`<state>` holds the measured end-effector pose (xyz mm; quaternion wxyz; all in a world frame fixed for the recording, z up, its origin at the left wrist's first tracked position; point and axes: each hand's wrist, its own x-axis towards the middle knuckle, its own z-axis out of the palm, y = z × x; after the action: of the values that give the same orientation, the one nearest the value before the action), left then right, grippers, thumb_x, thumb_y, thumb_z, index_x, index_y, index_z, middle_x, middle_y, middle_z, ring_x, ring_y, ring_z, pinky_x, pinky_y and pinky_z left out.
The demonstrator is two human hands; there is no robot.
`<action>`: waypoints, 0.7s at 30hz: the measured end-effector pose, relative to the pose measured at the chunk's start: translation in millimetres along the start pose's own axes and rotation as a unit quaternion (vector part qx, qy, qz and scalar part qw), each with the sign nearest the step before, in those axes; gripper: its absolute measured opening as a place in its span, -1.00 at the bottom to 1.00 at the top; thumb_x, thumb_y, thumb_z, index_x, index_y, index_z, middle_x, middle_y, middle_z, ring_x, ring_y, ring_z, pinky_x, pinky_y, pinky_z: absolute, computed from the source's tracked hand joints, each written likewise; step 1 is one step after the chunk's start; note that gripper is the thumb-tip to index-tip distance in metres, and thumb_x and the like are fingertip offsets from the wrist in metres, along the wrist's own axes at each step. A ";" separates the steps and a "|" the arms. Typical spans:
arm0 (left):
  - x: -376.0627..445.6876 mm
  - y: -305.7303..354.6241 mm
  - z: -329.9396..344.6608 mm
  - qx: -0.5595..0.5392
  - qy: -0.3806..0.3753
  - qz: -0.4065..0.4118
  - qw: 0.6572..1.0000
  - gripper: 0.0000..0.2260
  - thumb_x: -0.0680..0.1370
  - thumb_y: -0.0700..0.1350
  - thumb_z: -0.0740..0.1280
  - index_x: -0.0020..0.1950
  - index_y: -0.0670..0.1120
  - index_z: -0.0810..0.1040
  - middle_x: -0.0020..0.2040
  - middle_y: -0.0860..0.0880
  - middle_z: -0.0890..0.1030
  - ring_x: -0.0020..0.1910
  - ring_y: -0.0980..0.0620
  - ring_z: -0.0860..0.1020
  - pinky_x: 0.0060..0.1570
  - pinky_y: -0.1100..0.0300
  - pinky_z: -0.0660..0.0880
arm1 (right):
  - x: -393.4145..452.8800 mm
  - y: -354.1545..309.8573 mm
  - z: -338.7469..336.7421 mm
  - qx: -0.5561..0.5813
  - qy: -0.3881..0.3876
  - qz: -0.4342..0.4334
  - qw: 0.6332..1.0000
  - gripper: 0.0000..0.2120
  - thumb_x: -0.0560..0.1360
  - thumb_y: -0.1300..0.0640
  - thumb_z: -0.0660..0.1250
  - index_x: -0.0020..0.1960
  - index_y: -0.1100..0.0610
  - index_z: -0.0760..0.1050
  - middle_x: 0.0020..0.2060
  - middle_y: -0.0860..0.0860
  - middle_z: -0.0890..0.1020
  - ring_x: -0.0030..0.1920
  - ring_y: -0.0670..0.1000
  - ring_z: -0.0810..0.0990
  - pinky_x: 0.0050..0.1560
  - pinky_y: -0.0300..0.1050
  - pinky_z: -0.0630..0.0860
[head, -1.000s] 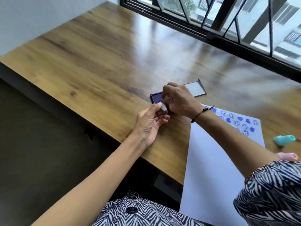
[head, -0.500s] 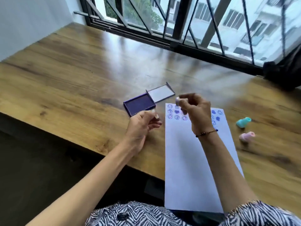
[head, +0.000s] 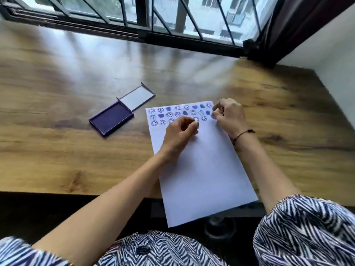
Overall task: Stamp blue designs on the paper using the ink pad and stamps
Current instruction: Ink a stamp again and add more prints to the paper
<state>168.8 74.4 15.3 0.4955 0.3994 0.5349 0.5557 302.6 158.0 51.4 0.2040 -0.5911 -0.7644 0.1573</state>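
A white paper sheet point(head: 203, 169) lies on the wooden table, with rows of blue smiley and heart prints along its far end. My left hand point(head: 179, 131) pinches a small white stamp point(head: 196, 120) whose tip is down on the paper at the third row of prints. At the sheet's far right edge, my right hand point(head: 229, 117) has its fingertips closed on a small pale stamp that is mostly hidden. The open ink pad point(head: 111, 120), purple-blue, lies left of the paper with its clear lid point(head: 137, 97) folded back.
The table point(head: 57, 150) runs along a barred window point(head: 172, 20) at the far side. A dark curtain point(head: 288, 31) and a white wall close off the right. The paper's near end overhangs the table's front edge above my lap.
Both hands have moved right from the ink pad onto the paper's printed end. My view has swung right and down, and the teal and pink stamps are out of sight.
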 end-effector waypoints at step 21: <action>2.7 -8.4 -1.9 0.004 0.005 0.014 1.000 -0.90 0.28 0.10 0.33 -0.31 0.11 0.54 -0.40 0.12 0.59 -0.23 -0.02 0.57 0.03 -0.07 0.52 | 2.4 -0.5 12.1 -0.113 -0.037 -0.064 0.991 -0.89 0.40 0.31 0.23 -0.12 0.24 0.52 -0.05 0.19 0.59 -0.07 0.25 0.58 -0.14 -0.02 0.47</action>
<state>167.5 76.2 6.6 0.4835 0.4063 0.5334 0.5627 295.6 160.1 41.4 0.1165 -0.5541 -0.8205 0.0782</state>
